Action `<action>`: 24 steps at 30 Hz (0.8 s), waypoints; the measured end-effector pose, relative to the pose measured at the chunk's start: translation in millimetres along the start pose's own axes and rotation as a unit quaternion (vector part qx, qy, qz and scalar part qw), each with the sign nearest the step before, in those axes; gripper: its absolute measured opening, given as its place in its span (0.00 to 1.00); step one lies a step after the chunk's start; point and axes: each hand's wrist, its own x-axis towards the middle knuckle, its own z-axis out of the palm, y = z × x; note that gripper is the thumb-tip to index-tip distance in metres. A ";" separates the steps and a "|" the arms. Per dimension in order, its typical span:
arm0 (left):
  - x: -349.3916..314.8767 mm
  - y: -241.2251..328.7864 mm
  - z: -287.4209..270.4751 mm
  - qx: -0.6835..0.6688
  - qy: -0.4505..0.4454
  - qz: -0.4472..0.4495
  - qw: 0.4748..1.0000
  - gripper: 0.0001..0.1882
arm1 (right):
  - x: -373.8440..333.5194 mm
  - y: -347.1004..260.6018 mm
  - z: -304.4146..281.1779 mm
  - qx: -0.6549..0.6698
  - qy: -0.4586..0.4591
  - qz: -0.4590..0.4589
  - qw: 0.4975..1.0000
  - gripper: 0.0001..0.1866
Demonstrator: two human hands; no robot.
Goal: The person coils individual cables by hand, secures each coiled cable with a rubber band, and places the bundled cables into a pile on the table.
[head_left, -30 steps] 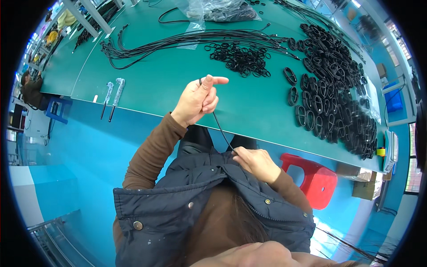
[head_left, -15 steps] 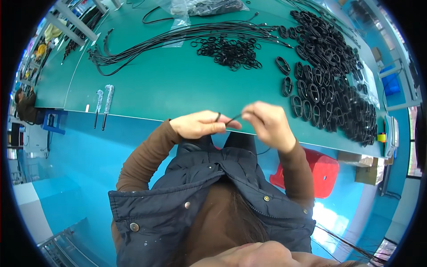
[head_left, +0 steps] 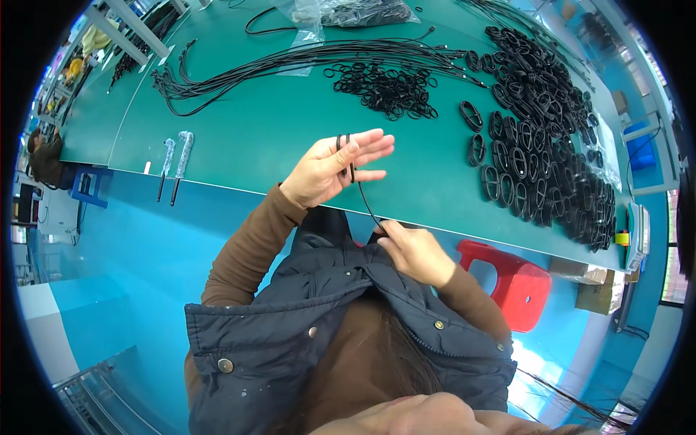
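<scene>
A black cable [head_left: 368, 201] is looped around the fingers of my left hand [head_left: 330, 168], just over the table's front edge. That hand's fingers are stretched out to the right, and its thumb lies against the loops. From the loops the cable runs down and right to my right hand [head_left: 415, 252], whose thumb and fingers pinch it below the edge. On the green table [head_left: 239, 148] a pile of small black rings [head_left: 388, 90] lies beyond my hands. Behind it stretches a bundle of long black cables [head_left: 290, 61]. Many coiled black cables [head_left: 533, 138] cover the right side.
Two plastic-wrapped rods [head_left: 181, 156] overhang the front edge at left. A clear plastic bag [head_left: 355, 11] lies at the back. To the right below the table stand a red stool [head_left: 518, 290] and cardboard boxes [head_left: 602, 293]. Another person [head_left: 45, 156] sits far left.
My left hand has risen and turned, its fingers spreading with loops of cable around them. My right hand has moved down and left, drawing the cable below the table edge.
</scene>
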 end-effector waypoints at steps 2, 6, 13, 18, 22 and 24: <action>-8.0 -7.8 -4.6 0.126 -0.011 -0.040 0.991 0.25 | 6.5 -12.5 -27.2 -0.022 -0.025 -0.013 0.999 0.08; -16.0 -4.4 22.2 0.315 -0.083 -0.196 0.925 0.25 | 44.1 -9.4 -57.1 -0.023 0.070 -0.073 0.995 0.03; -24.1 1.7 25.4 -0.026 -0.139 -0.239 0.960 0.26 | 41.9 46.2 -15.0 0.200 0.080 0.069 0.974 0.04; -19.2 4.4 21.8 -0.061 -0.045 -0.090 0.993 0.27 | 4.1 21.2 7.3 0.187 0.041 0.141 0.971 0.05; -11.4 -0.6 9.6 0.035 0.012 -0.021 0.999 0.26 | -7.2 -2.6 -8.8 0.123 -0.032 0.070 0.989 0.04; -9.2 -6.4 5.8 0.125 0.032 0.003 0.992 0.26 | -8.7 -24.5 -27.6 0.099 -0.075 0.013 0.992 0.05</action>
